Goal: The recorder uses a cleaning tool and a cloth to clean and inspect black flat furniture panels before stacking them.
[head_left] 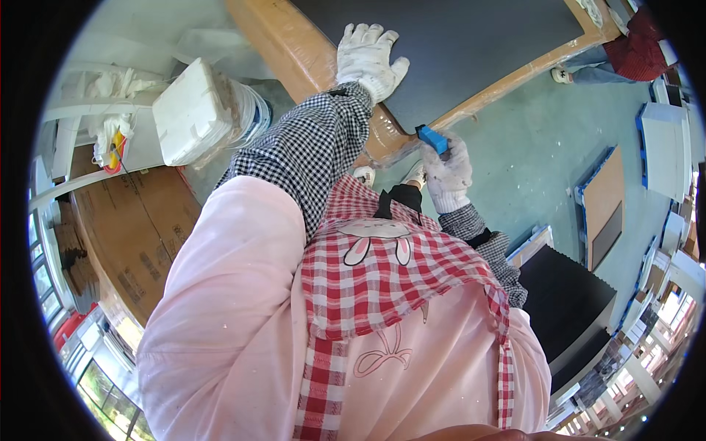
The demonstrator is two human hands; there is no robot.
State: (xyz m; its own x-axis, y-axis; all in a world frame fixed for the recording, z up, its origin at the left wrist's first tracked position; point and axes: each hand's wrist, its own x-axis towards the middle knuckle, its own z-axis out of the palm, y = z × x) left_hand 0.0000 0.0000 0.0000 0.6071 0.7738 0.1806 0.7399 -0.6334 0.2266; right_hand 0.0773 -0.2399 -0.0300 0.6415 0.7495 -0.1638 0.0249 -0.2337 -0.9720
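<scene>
A large dark grey panel [456, 51] lies on a table wrapped in tan cardboard and clear tape [294, 40]. My left hand [369, 62], in a white glove, rests on the panel near its left edge, fingers stretched out and thumb apart. In my right hand [447, 173], also white-gloved, is a small blue block-shaped tool with a black end [432, 140]. Its black end is at the panel's near corner; whether it touches the panel I cannot tell. The gloved fingers are closed round the tool's lower part, which they hide.
A white bucket-like container [195, 114] stands to the left, above large brown cardboard boxes [136, 235]. Another person in a dark red top [636, 48] is at the far right. Framed panels [603, 206] and a black stack of sheets [562, 298] stand on the right.
</scene>
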